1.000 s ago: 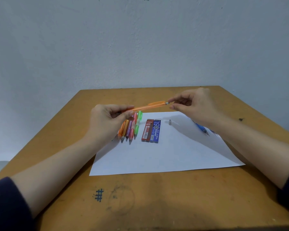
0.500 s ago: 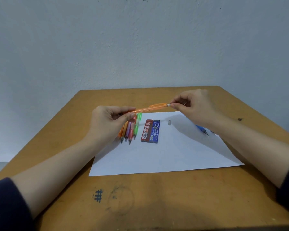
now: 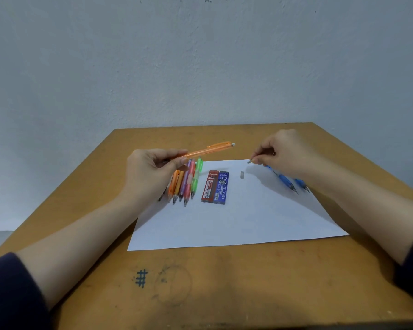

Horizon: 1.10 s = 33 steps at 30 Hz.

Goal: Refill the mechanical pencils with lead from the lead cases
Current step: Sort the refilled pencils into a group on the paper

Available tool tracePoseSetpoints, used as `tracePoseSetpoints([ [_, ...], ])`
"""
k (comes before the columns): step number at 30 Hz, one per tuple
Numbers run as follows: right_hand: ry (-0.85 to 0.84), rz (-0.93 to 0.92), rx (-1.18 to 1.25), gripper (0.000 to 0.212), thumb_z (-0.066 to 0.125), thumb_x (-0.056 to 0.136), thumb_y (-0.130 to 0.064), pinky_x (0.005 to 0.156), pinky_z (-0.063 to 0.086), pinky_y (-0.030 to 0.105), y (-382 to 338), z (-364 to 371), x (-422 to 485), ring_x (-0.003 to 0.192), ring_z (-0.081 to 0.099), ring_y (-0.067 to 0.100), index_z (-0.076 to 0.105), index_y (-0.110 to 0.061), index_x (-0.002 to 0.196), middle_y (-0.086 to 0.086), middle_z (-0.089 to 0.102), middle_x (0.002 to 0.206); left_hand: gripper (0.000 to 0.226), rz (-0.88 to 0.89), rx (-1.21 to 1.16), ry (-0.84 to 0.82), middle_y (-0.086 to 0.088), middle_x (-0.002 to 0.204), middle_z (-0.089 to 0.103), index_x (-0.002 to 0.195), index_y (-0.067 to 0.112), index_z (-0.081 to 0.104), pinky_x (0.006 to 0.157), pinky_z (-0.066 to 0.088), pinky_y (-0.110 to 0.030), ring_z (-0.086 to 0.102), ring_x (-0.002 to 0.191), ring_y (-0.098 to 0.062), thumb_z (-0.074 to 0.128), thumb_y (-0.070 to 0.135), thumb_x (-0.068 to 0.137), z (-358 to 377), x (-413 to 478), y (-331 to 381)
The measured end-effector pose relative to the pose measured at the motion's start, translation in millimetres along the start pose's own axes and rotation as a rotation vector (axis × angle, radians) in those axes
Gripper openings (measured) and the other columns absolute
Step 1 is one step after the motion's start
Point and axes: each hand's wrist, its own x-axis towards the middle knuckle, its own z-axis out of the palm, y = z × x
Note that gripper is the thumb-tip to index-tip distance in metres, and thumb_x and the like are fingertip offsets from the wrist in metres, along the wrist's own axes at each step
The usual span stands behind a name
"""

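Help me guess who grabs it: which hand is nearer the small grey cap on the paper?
Right. The right hand is just behind and right of the cap; the left hand, holding the orange pencil, is left of it, beyond the lead cases.

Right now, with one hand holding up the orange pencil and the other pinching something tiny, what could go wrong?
The tiny piece pinched in the right hand could slip and get lost. The small grey cap lying loose on the paper could be brushed away. The orange pencil in the left hand, if tipped, might spill any lead inside.
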Motion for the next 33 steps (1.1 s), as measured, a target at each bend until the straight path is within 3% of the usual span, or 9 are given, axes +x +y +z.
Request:
tracePoseSetpoints([
  [5, -0.131, -0.047, -0.117, 0.007, 0.071, 0.083, -0.016, 0.055, 0.036, 0.004, -5.2, 4.4, -4.6, 0.066, 0.053, -0.002, 0.076, -0.016, 0.088, -0.004, 0.070, 0.080, 0.020, -0.009, -0.009, -0.004, 0.021, 0.082, 0.065, 0.096, 0.035, 0.066, 0.063, 0.050, -0.007, 0.063, 0.081, 0.013, 0.068, 0.020, 0.084, -0.4, -0.2, 0.0],
  [17, -0.176, -0.018, -0.105, 0.009, 0.072, 0.082, -0.019, 0.053, 0.037, 0.004, -6.8, 11.1, -6.2, 0.064, 0.051, -0.006, 0.077, -0.020, 0.089, -0.012, 0.062, 0.070, 0.020, -0.012, 0.021, -0.013, 0.025, 0.081, 0.064, 0.099, 0.036, 0.066, 0.062, 0.050, -0.007, 0.062, 0.081, 0.015, 0.067, 0.023, 0.084, -1.2, 0.4, -0.9],
  [19, -0.178, -0.012, -0.101, 0.008, 0.073, 0.081, -0.020, 0.055, 0.038, 0.006, -6.2, 10.0, -6.0, 0.066, 0.054, -0.004, 0.077, -0.020, 0.088, -0.010, 0.065, 0.073, 0.020, -0.005, 0.021, -0.013, 0.024, 0.081, 0.064, 0.099, 0.035, 0.066, 0.063, 0.051, -0.009, 0.063, 0.082, 0.013, 0.068, 0.023, 0.084, -1.5, 0.1, -0.2],
  [22, -0.131, 0.024, -0.058, 0.009, 0.072, 0.082, -0.018, 0.069, 0.047, 0.019, -4.5, 6.1, -5.2, 0.076, 0.060, 0.004, 0.077, -0.018, 0.089, -0.004, 0.071, 0.083, 0.020, 0.006, 0.009, -0.010, 0.022, 0.082, 0.065, 0.100, 0.034, 0.066, 0.065, 0.053, -0.010, 0.064, 0.083, 0.010, 0.068, 0.023, 0.084, -1.5, -1.4, 1.8],
  [24, -0.041, 0.040, 0.049, 0.012, 0.071, 0.082, -0.015, 0.072, 0.047, 0.021, -4.6, 5.6, -4.2, 0.074, 0.061, 0.008, 0.076, -0.015, 0.093, -0.001, 0.070, 0.079, 0.021, 0.021, -0.004, -0.007, 0.022, 0.082, 0.065, 0.101, 0.032, 0.066, 0.065, 0.053, -0.010, 0.065, 0.082, 0.010, 0.068, 0.021, 0.083, -1.5, -3.5, 4.5],
  [28, 0.099, 0.018, 0.506, 0.020, 0.070, 0.082, -0.005, 0.067, 0.051, 0.026, -13.8, 9.9, -6.4, 0.064, 0.060, 0.014, 0.071, -0.020, 0.095, 0.006, 0.069, 0.073, 0.022, 0.051, -0.024, -0.004, 0.022, 0.079, 0.065, 0.101, 0.030, 0.066, 0.065, 0.051, -0.008, 0.065, 0.078, 0.011, 0.069, 0.018, 0.083, -0.3, -7.7, 10.3],
  [33, 0.186, -0.013, 0.712, 0.019, 0.068, 0.083, -0.001, 0.063, 0.053, 0.025, -26.2, 13.8, -10.3, 0.065, 0.064, 0.019, 0.066, -0.020, 0.089, 0.009, 0.069, 0.072, 0.022, 0.066, -0.051, 0.008, 0.019, 0.080, 0.067, 0.103, 0.022, 0.068, 0.066, 0.051, -0.008, 0.067, 0.077, 0.008, 0.069, 0.014, 0.083, 1.2, -10.2, 13.5],
])
